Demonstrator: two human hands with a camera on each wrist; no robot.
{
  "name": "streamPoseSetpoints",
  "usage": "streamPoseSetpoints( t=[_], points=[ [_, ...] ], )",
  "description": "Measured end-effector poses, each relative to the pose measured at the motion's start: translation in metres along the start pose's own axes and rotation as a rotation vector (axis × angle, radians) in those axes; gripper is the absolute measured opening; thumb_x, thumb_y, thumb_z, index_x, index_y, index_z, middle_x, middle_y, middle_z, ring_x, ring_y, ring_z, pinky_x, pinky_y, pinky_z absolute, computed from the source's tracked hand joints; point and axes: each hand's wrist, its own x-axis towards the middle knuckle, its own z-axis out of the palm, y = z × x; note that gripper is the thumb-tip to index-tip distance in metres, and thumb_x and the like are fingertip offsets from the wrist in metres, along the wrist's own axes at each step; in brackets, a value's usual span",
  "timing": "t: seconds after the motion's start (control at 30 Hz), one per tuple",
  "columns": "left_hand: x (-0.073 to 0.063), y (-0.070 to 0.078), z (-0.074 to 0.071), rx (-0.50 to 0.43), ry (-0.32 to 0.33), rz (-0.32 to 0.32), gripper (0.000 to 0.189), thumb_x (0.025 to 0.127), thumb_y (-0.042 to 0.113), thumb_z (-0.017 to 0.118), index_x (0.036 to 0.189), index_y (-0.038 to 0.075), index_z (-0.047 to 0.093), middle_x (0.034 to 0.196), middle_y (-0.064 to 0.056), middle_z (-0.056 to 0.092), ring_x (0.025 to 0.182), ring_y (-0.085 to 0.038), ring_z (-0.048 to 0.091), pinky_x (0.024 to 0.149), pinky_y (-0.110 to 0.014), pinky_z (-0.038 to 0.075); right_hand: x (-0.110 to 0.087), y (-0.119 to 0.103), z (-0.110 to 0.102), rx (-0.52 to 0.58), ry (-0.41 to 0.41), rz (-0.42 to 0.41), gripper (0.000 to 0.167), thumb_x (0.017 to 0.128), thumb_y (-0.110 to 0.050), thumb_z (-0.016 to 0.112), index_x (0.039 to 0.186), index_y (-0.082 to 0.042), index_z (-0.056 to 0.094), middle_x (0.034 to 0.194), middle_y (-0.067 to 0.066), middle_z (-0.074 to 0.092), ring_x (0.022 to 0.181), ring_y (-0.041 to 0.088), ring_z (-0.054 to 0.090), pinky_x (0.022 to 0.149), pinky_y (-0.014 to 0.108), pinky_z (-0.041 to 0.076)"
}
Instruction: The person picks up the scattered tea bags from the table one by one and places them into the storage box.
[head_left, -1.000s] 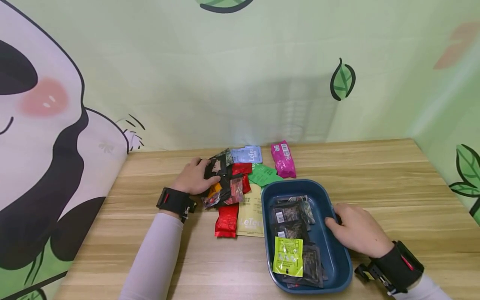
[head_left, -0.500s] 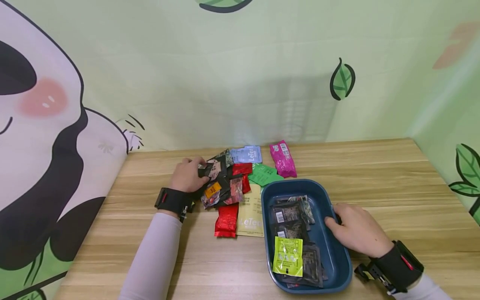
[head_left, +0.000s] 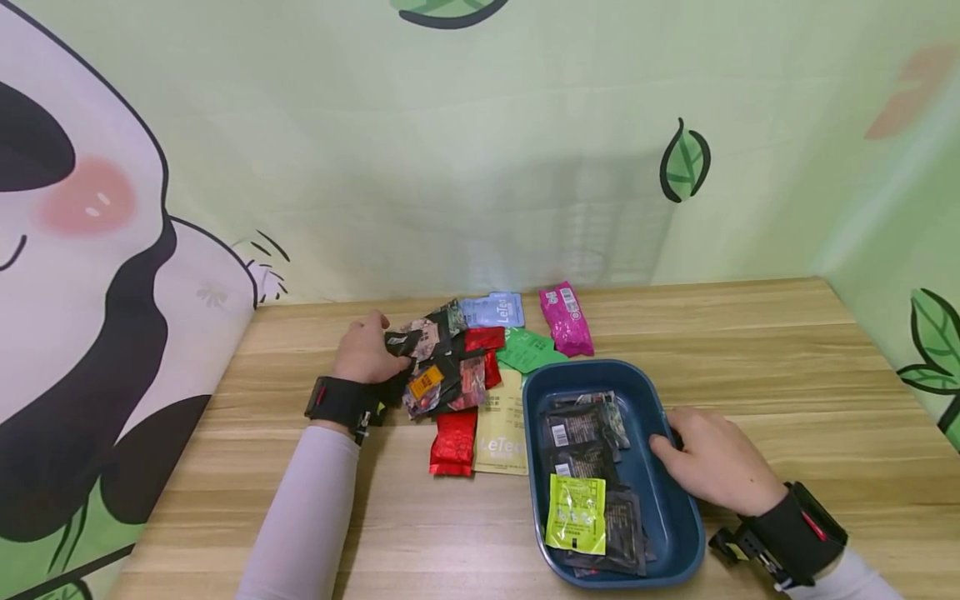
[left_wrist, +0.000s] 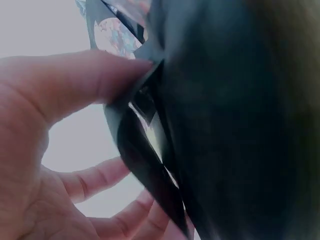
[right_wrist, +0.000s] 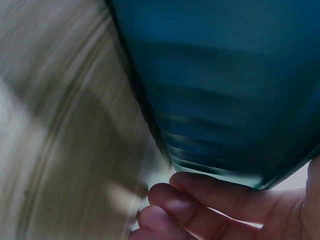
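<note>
Right grip (head_left: 716, 460) on tub rim (head_left: 622, 582)

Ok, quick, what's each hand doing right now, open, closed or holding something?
Left hand: closed, pinching at least one black sachet between thumb and fingers.
Right hand: closed, gripping the side of the blue plastic bin.

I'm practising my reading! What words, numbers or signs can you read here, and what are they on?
"LeTea": light-blue packet
"LeTe", last letter unclear: pale-yellow packet
Too small or blurred: all other print, including on the lime-green packet, magenta packet, green packet, orange label, and black packets inside the blue tub.
</note>
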Motion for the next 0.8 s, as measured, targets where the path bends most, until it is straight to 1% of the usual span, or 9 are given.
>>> streamPoseSetpoints(
  t=[0.13, 0.23, 0.33, 0.4, 0.5, 0.57, 0.7, 0.8],
  points=[
    [0.000, -0.001, -0.002, -0.022, -0.017, -0.010, 0.075, 0.084, 0.033, 0.082, 0.142, 0.001, 0.046, 0.132, -0.033, 0.053, 0.114, -0.048, 0.057, 0.095, -0.056, 0.051, -0.001, 0.000, 0.000, -0.006, 0.001, 0.006, 0.016, 0.100, -0.022, 0.063, 0.086, -0.014, 0.067, 0.069, -0.002, 0.052, 0.061, 0.011, 0.050, 0.055, 0.026, 0.036],
    [0.000, 0.000, -0.004, -0.026, -0.024, -0.005, 0.076, 0.083, 0.032, 0.082, 0.142, 0.001, 0.046, 0.131, -0.032, 0.055, 0.114, -0.047, 0.058, 0.095, -0.056, 0.051, -0.001, 0.000, 0.000, -0.009, -0.001, 0.004, 0.017, 0.100, -0.022, 0.062, 0.085, -0.015, 0.067, 0.069, -0.002, 0.052, 0.061, 0.011, 0.049, 0.055, 0.026, 0.035],
    [-0.001, 0.002, -0.006, -0.026, -0.017, 0.018, 0.076, 0.083, 0.031, 0.083, 0.142, 0.002, 0.046, 0.129, -0.030, 0.059, 0.112, -0.045, 0.059, 0.094, -0.055, 0.051, -0.001, 0.000, -0.001, -0.006, -0.003, 0.001, 0.015, 0.100, -0.021, 0.062, 0.088, -0.014, 0.068, 0.069, -0.002, 0.053, 0.061, 0.011, 0.050, 0.055, 0.026, 0.036],
    [-0.002, 0.005, -0.008, -0.028, 0.003, 0.048, 0.076, 0.081, 0.030, 0.084, 0.141, 0.002, 0.047, 0.126, -0.029, 0.062, 0.110, -0.043, 0.061, 0.093, -0.054, 0.052, 0.000, 0.000, -0.001, -0.006, -0.002, -0.003, 0.015, 0.100, -0.021, 0.062, 0.089, -0.014, 0.068, 0.070, -0.003, 0.053, 0.062, 0.011, 0.050, 0.056, 0.026, 0.036],
    [-0.006, 0.015, -0.012, -0.032, 0.038, 0.101, 0.073, 0.079, 0.028, 0.086, 0.138, 0.004, 0.050, 0.123, -0.025, 0.064, 0.106, -0.041, 0.062, 0.090, -0.052, 0.054, 0.000, 0.000, -0.001, -0.007, -0.001, -0.005, 0.015, 0.100, -0.020, 0.062, 0.087, -0.015, 0.067, 0.069, -0.002, 0.053, 0.062, 0.011, 0.050, 0.056, 0.026, 0.036],
    [-0.011, 0.024, -0.015, -0.034, 0.069, 0.152, 0.070, 0.078, 0.027, 0.086, 0.135, 0.005, 0.051, 0.121, -0.023, 0.065, 0.104, -0.039, 0.063, 0.087, -0.050, 0.055, 0.000, 0.000, -0.001, -0.004, -0.001, -0.007, 0.016, 0.100, -0.020, 0.062, 0.086, -0.014, 0.067, 0.069, -0.002, 0.053, 0.062, 0.011, 0.050, 0.056, 0.026, 0.036],
    [-0.028, 0.049, -0.020, -0.040, 0.126, 0.270, 0.068, 0.075, 0.024, 0.086, 0.132, 0.006, 0.055, 0.117, -0.020, 0.067, 0.097, -0.036, 0.065, 0.080, -0.047, 0.058, 0.000, 0.000, -0.002, 0.001, -0.008, 0.000, 0.016, 0.099, -0.021, 0.062, 0.085, -0.014, 0.066, 0.069, -0.002, 0.053, 0.062, 0.012, 0.050, 0.055, 0.027, 0.037],
    [-0.043, 0.069, -0.023, -0.045, 0.167, 0.371, 0.067, 0.072, 0.022, 0.086, 0.130, 0.005, 0.057, 0.116, -0.019, 0.067, 0.095, -0.034, 0.065, 0.078, -0.045, 0.057, 0.001, 0.000, -0.002, 0.002, -0.013, 0.003, 0.016, 0.100, -0.021, 0.062, 0.086, -0.014, 0.067, 0.070, -0.002, 0.053, 0.062, 0.012, 0.051, 0.055, 0.027, 0.037]
  ],
)
